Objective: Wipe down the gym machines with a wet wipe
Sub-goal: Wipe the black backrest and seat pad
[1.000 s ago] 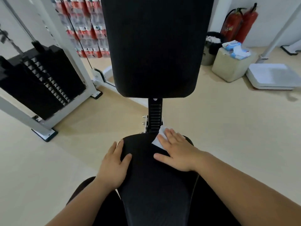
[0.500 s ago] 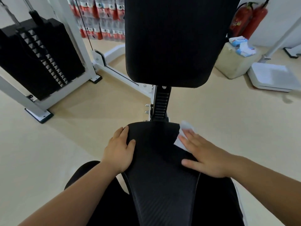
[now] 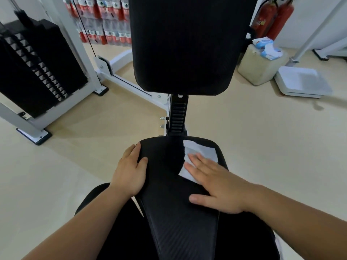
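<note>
A black padded seat (image 3: 169, 199) of a gym machine lies in front of me, with its upright black back pad (image 3: 187, 44) above. A white wet wipe (image 3: 201, 152) lies flat on the far right part of the seat. My right hand (image 3: 216, 184) presses on the wipe with straight, spread fingers. My left hand (image 3: 131, 169) rests on the seat's left edge, thumb on top and fingers along the side.
A black weight stack (image 3: 37, 68) in a white frame stands at the left. At the back right are a beige box (image 3: 261, 66) with wipe packs (image 3: 266, 47), two red fire extinguishers (image 3: 272, 17) and a white scale (image 3: 304, 83). Beige floor surrounds the machine.
My right hand slid the wipe from the seat's far middle to its right edge, then back inward; more of the wipe now shows spread out. The left hand stayed on the left edge.
</note>
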A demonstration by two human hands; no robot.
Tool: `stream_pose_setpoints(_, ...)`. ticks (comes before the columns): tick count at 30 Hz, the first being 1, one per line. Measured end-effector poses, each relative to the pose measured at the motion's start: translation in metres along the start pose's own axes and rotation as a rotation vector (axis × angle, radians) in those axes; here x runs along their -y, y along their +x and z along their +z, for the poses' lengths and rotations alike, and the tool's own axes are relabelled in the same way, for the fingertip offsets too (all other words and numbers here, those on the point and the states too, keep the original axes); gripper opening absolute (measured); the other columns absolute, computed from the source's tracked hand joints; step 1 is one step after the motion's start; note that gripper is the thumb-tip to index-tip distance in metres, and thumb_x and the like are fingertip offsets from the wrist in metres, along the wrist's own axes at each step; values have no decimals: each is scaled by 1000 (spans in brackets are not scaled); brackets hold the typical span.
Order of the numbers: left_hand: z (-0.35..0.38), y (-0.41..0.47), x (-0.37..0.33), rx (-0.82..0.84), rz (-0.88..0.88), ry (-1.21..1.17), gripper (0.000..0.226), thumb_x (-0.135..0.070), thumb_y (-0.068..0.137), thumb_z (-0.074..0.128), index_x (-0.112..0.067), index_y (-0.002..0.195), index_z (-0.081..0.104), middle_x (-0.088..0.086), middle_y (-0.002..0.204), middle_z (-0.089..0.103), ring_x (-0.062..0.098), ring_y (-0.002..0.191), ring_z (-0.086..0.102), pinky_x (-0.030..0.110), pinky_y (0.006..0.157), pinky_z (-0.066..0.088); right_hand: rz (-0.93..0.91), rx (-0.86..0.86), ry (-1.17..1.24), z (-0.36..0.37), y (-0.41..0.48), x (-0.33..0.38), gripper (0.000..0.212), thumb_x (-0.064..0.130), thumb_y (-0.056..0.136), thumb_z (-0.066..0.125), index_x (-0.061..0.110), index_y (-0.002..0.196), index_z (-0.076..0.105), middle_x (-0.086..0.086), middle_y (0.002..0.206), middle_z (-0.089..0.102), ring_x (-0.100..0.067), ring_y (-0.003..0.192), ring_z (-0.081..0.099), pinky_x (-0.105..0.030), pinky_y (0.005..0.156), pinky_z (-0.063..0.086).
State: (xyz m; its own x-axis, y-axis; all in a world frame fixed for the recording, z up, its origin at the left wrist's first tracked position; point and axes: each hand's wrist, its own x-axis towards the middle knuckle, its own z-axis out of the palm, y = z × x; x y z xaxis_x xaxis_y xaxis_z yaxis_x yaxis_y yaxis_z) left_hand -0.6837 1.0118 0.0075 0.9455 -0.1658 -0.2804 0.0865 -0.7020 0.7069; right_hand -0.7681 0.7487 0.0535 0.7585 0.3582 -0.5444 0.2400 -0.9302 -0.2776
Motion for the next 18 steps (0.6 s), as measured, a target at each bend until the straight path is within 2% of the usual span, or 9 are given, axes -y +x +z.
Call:
stream_pose_setpoints(3,1,2,3,18,-6,-34,56,-24,106,43,-20,160,28,-4,165,25,14,150,25,20,113,17,298,-11,147,-18,22,-33,105,87,85,20,26,163,-15,1,167,-31,-17,152,-31,-42,129,-4)
stream_pose_setpoints(5,1,2,4,29,-7,-22,56,-26,107,41,-19,161,26,-3,166,25,16,151,25,23,115,17,361,-57,201,-30,57,-30,109,90,84,19,22,164,-10,-1,170,-23,-21,154,-25,-44,128,-4)
stream_pose_setpoints(8,0,1,2,9,-29,-114,55,-29,108,38,-20,161,25,-4,167,23,13,152,21,22,116,14,243,-77,116,-35,100,7,117,94,79,14,16,164,-8,-4,171,-19,-22,156,-20,-45,129,-4)
stream_pose_setpoints(11,0,-11,4,-22,-17,-279,55,-29,111,34,-22,162,17,-9,168,15,3,153,11,16,116,6,-22,-50,31,-22,91,55,106,88,87,19,21,163,-13,1,169,-23,-16,155,-24,-41,129,-6)
stream_pose_setpoints(13,1,-22,12,-31,7,-325,53,-30,111,32,-22,162,20,-11,167,17,-2,151,13,15,118,7,-184,-51,3,-11,60,68,101,85,90,23,27,161,-19,7,170,-20,-10,155,-21,-34,128,-6)
stream_pose_setpoints(15,0,-32,22,-13,-8,-373,52,-37,110,33,-25,160,26,-16,164,23,-6,149,18,19,122,11,-187,-83,26,-7,36,56,104,90,84,17,31,160,-21,9,172,-10,-6,157,-10,-30,128,0)
stream_pose_setpoints(18,-3,-39,33,36,-18,-442,63,-56,99,30,-33,157,32,-25,162,27,-14,146,20,27,127,13,16,-117,-52,-15,40,16,116,96,71,-8,27,164,-6,5,173,-7,-13,159,-6,-37,129,2)
